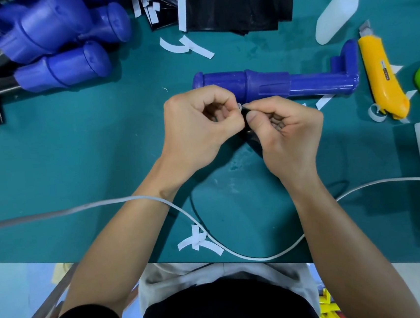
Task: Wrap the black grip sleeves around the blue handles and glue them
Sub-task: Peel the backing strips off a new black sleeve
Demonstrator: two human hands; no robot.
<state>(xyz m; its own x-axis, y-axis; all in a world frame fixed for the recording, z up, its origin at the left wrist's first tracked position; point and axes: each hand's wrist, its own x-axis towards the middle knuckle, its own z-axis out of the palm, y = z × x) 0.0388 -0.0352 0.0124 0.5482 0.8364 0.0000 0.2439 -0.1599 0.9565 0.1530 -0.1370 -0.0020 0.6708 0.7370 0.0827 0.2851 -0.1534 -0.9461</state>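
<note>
Left hand (195, 124): your curled fingers pinch the top edge of a black sleeve (248, 133), perhaps at a white tab.
Right hand (288, 136): your thumb and fingers pinch the same sleeve from the opposite side.
Blue handle (268, 85): it lies on the desk (75, 159), just beyond your hands.
Knife (381, 75): yellow, beside the handle's far end.

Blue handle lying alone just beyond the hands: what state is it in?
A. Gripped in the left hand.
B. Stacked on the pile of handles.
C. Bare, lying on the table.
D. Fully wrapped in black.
C: the blue handle lies bare on the table beyond the left hand and right hand, which both pinch a black grip sleeve instead.
</note>
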